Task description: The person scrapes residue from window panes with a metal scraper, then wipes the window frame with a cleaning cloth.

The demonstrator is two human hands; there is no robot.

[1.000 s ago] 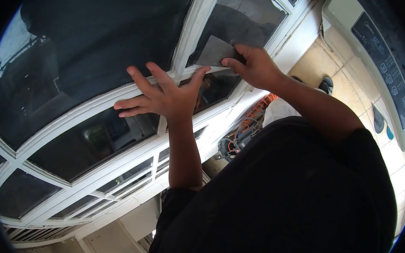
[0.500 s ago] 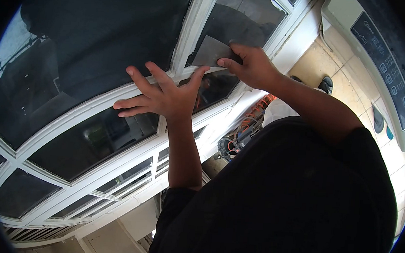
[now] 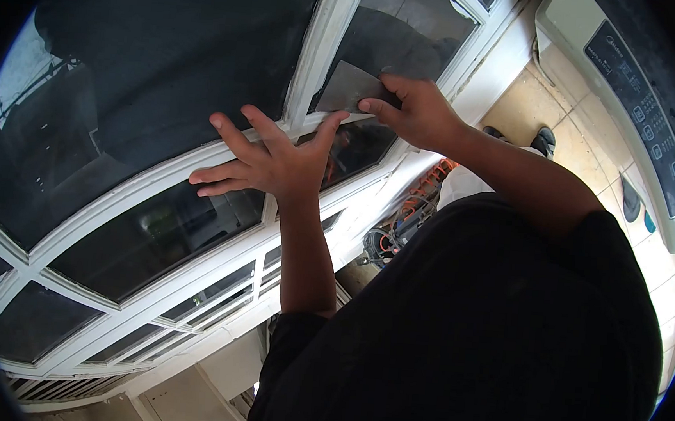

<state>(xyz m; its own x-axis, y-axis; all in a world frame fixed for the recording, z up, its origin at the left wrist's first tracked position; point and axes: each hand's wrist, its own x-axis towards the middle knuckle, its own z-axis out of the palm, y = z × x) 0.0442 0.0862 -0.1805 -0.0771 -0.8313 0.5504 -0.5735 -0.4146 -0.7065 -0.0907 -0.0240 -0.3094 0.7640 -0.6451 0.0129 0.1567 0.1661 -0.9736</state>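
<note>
My right hand (image 3: 419, 110) pinches a grey, flat piece of sandpaper (image 3: 347, 88) between thumb and fingers. The sheet lies along the inner edge of a white window frame (image 3: 310, 60), in front of a dark glass pane (image 3: 396, 39). My left hand (image 3: 282, 160) is open with its fingers spread wide, over the white crossbar of the frame. Its thumb tip reaches up to just below the lower edge of the sandpaper. Nothing shows in the left hand.
A washing machine's control panel (image 3: 642, 114) stands at the upper right. Below my right arm, an orange coiled hose (image 3: 429, 187) and a dark machine (image 3: 386, 241) sit near the wall. Shoes (image 3: 544, 140) show on the tiled floor (image 3: 585, 142). Panes and white bars stretch leftward.
My right hand and the sandpaper have shifted very slightly to the left along the frame. My left hand has stayed in nearly the same place, fingers still spread.
</note>
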